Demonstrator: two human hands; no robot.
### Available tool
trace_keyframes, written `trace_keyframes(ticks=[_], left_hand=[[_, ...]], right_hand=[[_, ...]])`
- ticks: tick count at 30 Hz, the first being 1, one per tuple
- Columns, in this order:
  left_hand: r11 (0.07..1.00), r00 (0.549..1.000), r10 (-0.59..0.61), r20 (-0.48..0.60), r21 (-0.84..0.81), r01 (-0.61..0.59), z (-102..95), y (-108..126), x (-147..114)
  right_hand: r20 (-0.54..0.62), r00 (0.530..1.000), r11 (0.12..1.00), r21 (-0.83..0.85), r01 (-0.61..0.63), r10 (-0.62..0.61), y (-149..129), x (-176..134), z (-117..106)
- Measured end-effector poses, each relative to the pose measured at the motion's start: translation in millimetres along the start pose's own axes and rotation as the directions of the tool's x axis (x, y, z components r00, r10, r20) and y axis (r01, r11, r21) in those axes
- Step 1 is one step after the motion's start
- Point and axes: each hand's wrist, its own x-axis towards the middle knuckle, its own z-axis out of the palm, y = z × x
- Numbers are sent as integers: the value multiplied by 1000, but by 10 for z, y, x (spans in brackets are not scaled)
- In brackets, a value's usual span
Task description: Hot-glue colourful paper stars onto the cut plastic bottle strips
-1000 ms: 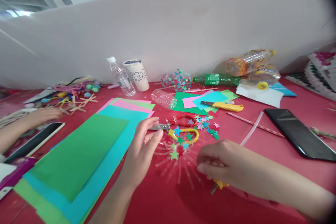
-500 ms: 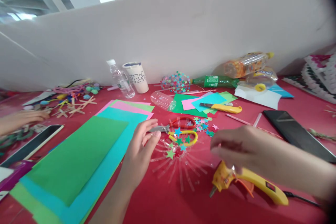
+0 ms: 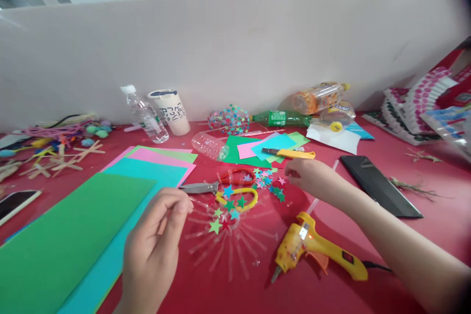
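My left hand (image 3: 156,245) is at the tips of the clear plastic strips, thumb pressed against the bent fingers; anything between them is too small to make out. The strips fan out from a cut bottle piece (image 3: 231,250) with several paper stars (image 3: 228,205) on it. Beneath its far side lie scissors (image 3: 239,199) with one red and one yellow handle loop. My right hand (image 3: 307,175) hovers beside a scatter of small stars (image 3: 265,179), its fingers curled and their tips partly hidden. A yellow glue gun (image 3: 312,248) rests below my right forearm.
Coloured sheets (image 3: 91,216) spread over the left side. Behind are a yellow cutter (image 3: 294,153) on paper pieces, a clear bottle (image 3: 147,117), a white cup (image 3: 171,115) and a green bottle (image 3: 281,118). A black phone (image 3: 379,184) lies at right. Another person's hand (image 3: 8,170) shows at far left.
My right hand has moved away from above the glue gun toward the loose stars. My left hand's fingers have drawn together. The view has shifted to the right.
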Motion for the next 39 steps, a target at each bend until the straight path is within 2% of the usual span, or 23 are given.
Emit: trace_keyframes(ticks=[4, 8, 14, 17, 20, 22, 25, 27, 29, 30, 31, 33, 35, 36, 39], left_hand=[[997, 995, 65, 74, 46, -69, -23, -48, -24], [997, 995, 67, 71, 22, -68, -24, -64, -29], [999, 997, 44, 59, -21, -43, 15, -53, 6], [998, 997, 46, 59, -35, -44, 12, -52, 5], [998, 998, 35, 53, -58, -32, 3, -31, -17], [997, 999, 5, 49, -78, -1, 2, -1, -37], [995, 998, -23, 57, -99, 29, 9, 76, -58], [994, 991, -41, 125, -92, 53, 23, 157, -61], [992, 963, -78, 258, -73, 100, 48, 260, -66], [990, 940, -98, 327, -64, 125, 65, 313, -72], [988, 912, -113, 395, -56, 147, 84, 361, -84], [985, 879, -116, 463, -60, 161, 124, 432, -122], [991, 881, -59, 470, -82, 110, 156, 462, -172], [994, 891, -6, 454, -91, 53, 166, 465, -197], [983, 906, 179, 382, -114, -146, 170, 452, -259]], right_hand=[[30, 997, 995, -65, 74, -72, 4, 31, 111], [35, 991, 985, -105, 136, -133, -4, 32, 171], [22, 989, 985, -86, 147, -146, 13, 85, 232], [-61, 988, 989, 23, 143, -141, 38, 103, 208], [-204, 974, 973, 186, 137, -98, 26, 68, 109], [-267, 960, 935, 313, 166, -81, -35, -2, 6], [-279, 951, 829, 493, 263, -136, -229, -190, -164], [-281, 941, 757, 569, 321, -188, -402, -363, -261], [-290, 927, 701, 610, 370, -237, -577, -551, -328], [-326, 910, 674, 615, 409, -255, -658, -644, -349], [-383, 880, 690, 557, 463, -281, -731, -731, -361], [-501, 771, 705, 374, 602, -393, -852, -879, -366], [-518, 669, 686, 199, 700, -532, -941, -984, -351], [-504, 637, 672, 141, 727, -583, -975, -1018, -339], [-450, 617, 655, 90, 750, -645, -1052, -1069, -306]])
